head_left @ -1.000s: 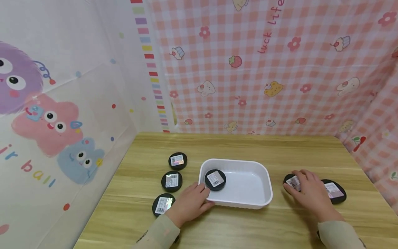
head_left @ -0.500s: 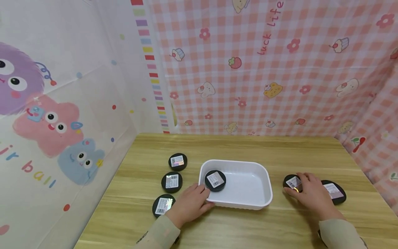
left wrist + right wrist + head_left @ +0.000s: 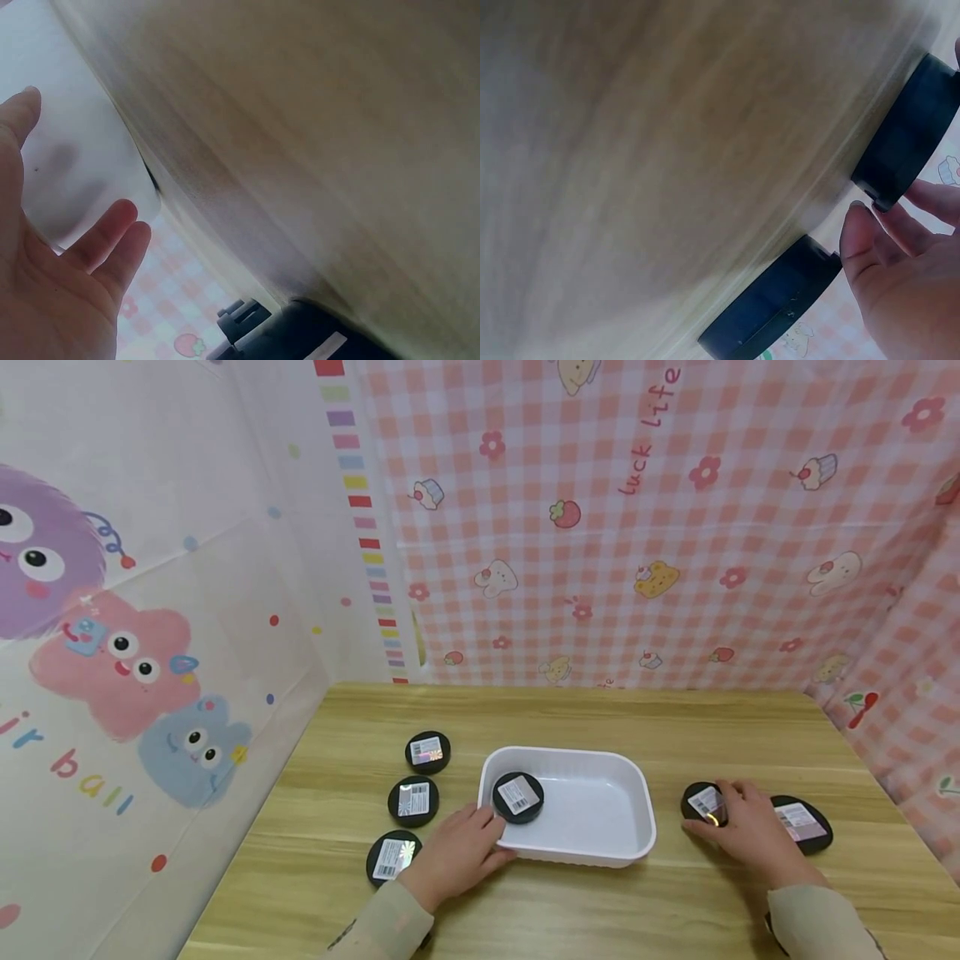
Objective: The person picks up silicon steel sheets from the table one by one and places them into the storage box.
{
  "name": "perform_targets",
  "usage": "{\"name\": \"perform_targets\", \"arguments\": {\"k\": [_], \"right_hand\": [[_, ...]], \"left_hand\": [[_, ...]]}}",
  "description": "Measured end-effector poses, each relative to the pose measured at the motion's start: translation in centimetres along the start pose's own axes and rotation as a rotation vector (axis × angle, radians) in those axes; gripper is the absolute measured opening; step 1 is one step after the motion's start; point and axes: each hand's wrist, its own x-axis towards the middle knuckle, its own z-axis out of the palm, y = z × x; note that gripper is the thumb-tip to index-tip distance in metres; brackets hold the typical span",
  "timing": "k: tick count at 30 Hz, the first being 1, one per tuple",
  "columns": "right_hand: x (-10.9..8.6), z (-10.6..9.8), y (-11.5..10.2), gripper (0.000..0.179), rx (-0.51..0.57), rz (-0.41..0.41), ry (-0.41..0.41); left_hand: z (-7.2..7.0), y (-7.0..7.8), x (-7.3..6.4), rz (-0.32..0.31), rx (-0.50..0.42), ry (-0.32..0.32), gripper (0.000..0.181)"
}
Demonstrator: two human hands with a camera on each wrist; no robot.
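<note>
In the head view, my left hand (image 3: 456, 852) holds the front left corner of a white rectangular tray (image 3: 643, 814). Its thumb lies along the outer wall in the left wrist view, and some fingers are hidden behind the tray. One flat round black case (image 3: 517, 797) with a barcode label lies inside the tray's left end. To the right of the tray, my right hand (image 3: 753, 831) has thumb and fingers around a second labelled black case (image 3: 705, 804), which appears to rest on the table. Another black case (image 3: 804, 824) lies beside that hand, partly covered by it.
Three more black cases stand in a line left of the tray: a far one (image 3: 427, 752), a middle one (image 3: 413, 802) and a near one (image 3: 393, 858), partly hidden by my left arm. The wooden table (image 3: 585, 918) ends at a pink checked cloth (image 3: 600, 610) behind.
My right hand has shifted slightly back and right on its black case, uncovering more of the label. The left hand, tray and other cases stay put; the head view tilts slightly.
</note>
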Motion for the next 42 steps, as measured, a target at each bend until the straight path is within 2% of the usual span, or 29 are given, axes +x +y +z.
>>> {"name": "perform_targets", "arguments": {"k": [17,27,36,42], "right_hand": [[0.02,-0.13,-0.07,0.103,0.012,-0.005,-0.027],[0.12,-0.05,0.0,0.097,0.017,-0.033,0.007],[0.26,0.01,0.07,0.096,0.023,-0.034,0.035],[0.21,0.04,0.09,0.101,0.03,-0.022,0.034]], "left_hand": [[-0.09,0.04,-0.12,0.02,0.019,0.042,0.035],[0.02,0.01,-0.1,0.026,0.046,0.042,0.037],[-0.07,-0.14,-0.06,0.047,0.066,0.096,0.037],[-0.01,0.02,-0.12,0.038,0.055,0.069,0.037]]}}
